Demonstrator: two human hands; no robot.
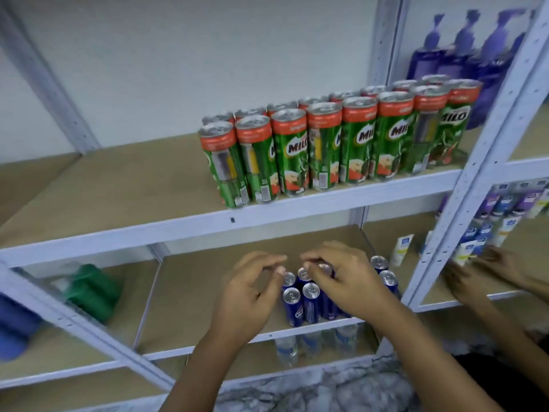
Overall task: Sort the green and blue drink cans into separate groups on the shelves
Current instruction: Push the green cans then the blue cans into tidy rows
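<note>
The green cans (341, 144) stand grouped in two tidy rows on the upper shelf (118, 185), with no blue ones among them. The blue cans (309, 298) are gathered on the lower shelf (202, 292), most in a tight cluster, two a little apart to the right. The left hand (249, 295) hovers just beside the cluster, fingers loosely curled and holding nothing. The right hand (341, 278) rests over the can tops; whether it grips one I cannot tell. Sorting looks nearly done; only tidying the blue group seems left.
</note>
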